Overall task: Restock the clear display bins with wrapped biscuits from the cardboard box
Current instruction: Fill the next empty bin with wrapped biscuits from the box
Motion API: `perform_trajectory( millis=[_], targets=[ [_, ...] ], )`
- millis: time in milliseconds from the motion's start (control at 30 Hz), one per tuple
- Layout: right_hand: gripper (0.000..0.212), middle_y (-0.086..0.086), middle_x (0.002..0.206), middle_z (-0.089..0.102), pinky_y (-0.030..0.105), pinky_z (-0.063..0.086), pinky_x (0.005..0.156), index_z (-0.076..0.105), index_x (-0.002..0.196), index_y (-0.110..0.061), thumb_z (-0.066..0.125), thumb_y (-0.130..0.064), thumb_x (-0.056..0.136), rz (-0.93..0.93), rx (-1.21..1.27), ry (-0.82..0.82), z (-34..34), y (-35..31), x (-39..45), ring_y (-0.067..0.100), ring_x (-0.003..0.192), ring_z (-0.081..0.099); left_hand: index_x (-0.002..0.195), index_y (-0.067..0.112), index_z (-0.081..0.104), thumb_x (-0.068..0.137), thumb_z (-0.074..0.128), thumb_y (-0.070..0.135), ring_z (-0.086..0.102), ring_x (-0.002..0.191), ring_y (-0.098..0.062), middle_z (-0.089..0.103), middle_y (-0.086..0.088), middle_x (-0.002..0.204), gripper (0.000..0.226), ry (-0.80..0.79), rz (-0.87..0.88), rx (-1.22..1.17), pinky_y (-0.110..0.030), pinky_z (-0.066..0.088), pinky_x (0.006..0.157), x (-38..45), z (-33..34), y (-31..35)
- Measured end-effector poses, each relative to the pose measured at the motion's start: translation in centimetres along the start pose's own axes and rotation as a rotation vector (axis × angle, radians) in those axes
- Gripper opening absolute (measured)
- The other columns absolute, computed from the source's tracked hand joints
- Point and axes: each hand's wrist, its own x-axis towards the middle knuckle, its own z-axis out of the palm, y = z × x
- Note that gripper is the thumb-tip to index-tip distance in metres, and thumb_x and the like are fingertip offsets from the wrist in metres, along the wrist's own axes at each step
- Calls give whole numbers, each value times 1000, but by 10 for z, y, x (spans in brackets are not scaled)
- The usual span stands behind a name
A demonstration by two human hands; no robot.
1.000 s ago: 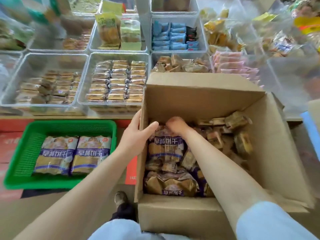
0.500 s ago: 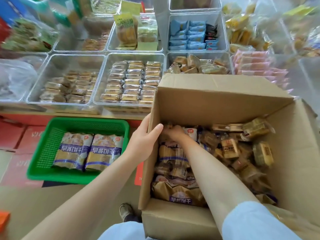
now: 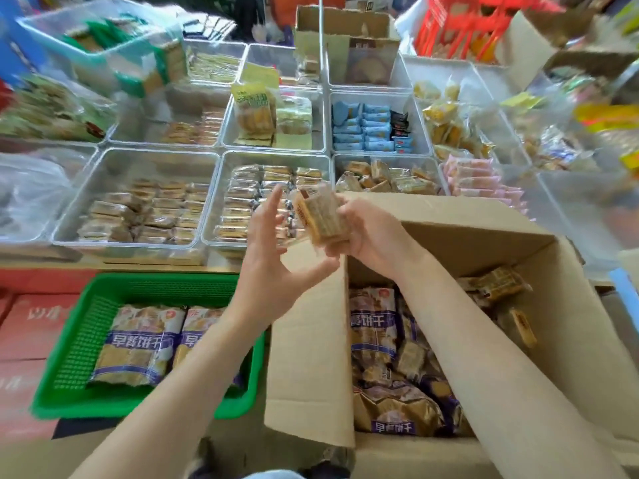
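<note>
Blurred biscuit packs [image 3: 320, 216] in right hand [image 3: 368, 233] grip, left hand [image 3: 273, 257] open, labels unreadable.

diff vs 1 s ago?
Right hand came up out of the box gripping a stack of biscuits. Left hand left the box edge and rose, open, beside the stack. Green basket and its two packs look unchanged.

A snack shop. Rows of clear display bins [image 3: 221, 188] filled with wrapped biscuits far and left, a cardboard box [image 3: 539, 278] of stock near right, a green basket [image 3: 79, 340] holding packets near left.
</note>
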Motion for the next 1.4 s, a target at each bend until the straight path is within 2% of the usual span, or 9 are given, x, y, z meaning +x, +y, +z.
perform_trajectory(
  millis=[167, 233, 333, 500, 633, 733, 967, 1233, 1400],
  targets=[
    [51, 22, 114, 66, 39, 58, 71, 46, 142, -13, 56, -24, 93, 93, -155, 15, 95, 17, 75, 33, 92, 69, 142, 37, 45, 72, 87, 39, 49, 116, 7, 53, 12, 130, 82, -39, 53, 95, -20, 47, 91, 23, -110, -50],
    [38, 20, 97, 70, 34, 57, 61, 54, 133, -7, 51, -26, 101, 125, -201, 62, 139, 26, 109, 31, 76, 67, 127, 33, 59, 74, 85, 44, 60, 101, 7, 65, 16, 111, 60, -39, -146, -84, -15, 50, 80, 27, -158, -75],
    [28, 13, 75, 69, 31, 54, 54, 63, 119, -6, 45, -23, 105, 106, -337, 258, 196, 39, 165, 24, 58, 62, 116, 18, 68, 85, 61, 70, 69, 94, -25, 75, -5, 103, 61, -59, -599, -637, -48, 53, 98, 40, -226, -118],
    [15, -3, 94, 67, 23, 50, 60, 64, 108, -28, 57, -39, 100, 43, -704, 221, 277, 64, 250, 10, 75, 64, 124, 12, 63, 100, 21, 67, 61, 82, -27, 69, -16, 96, 73, -159, -799, -917, -46, 48, 90, 70, -314, -182],
    [38, 4, 109, 68, 34, 58, 77, 65, 114, -27, 65, -55, 87, 72, -810, 227, 303, 91, 307, 21, 95, 67, 112, 12, 69, 105, 14, 57, 67, 77, -28, 74, -17, 89, 72, -222, -829, -750, -49, 52, 91, 98, -347, -219],
    [28, 2, 102, 68, 47, 56, 85, 64, 113, -25, 68, -43, 91, 65, -817, 318, 295, 104, 345, 26, 95, 65, 116, 13, 66, 109, 21, 45, 68, 100, -27, 72, -15, 112, 56, -125, -711, -203, -42, 50, 90, 118, -361, -254],
    [27, 1, 114, 54, 37, 50, 94, 61, 117, -34, 69, -28, 92, 89, -987, 633, 252, 127, 452, 19, 98, 60, 161, 10, 10, 103, 28, 53, -5, 156, -24, 0, -12, 169, 74, -136, -286, 710, -40, -2, 126, 131, -358, -372],
    [45, 16, 147, 44, 36, 38, 112, 55, 142, -26, 58, -39, 99, 299, -1186, 337, 264, 172, 540, 31, 133, 48, 159, 7, 19, 95, 34, 50, 8, 156, -29, 14, -17, 167, 78, -39, -193, 787, -51, 11, 125, 129, -350, -390],
    [45, 20, 152, 35, 37, 32, 113, 49, 147, -31, 39, -45, 106, 329, -1166, 409, 270, 183, 539, 35, 138, 42, 157, 8, 24, 91, 40, 47, 10, 155, -30, 18, -16, 166, 78, -75, -206, 812, -52, 14, 124, 129, -349, -391]
  ],
)
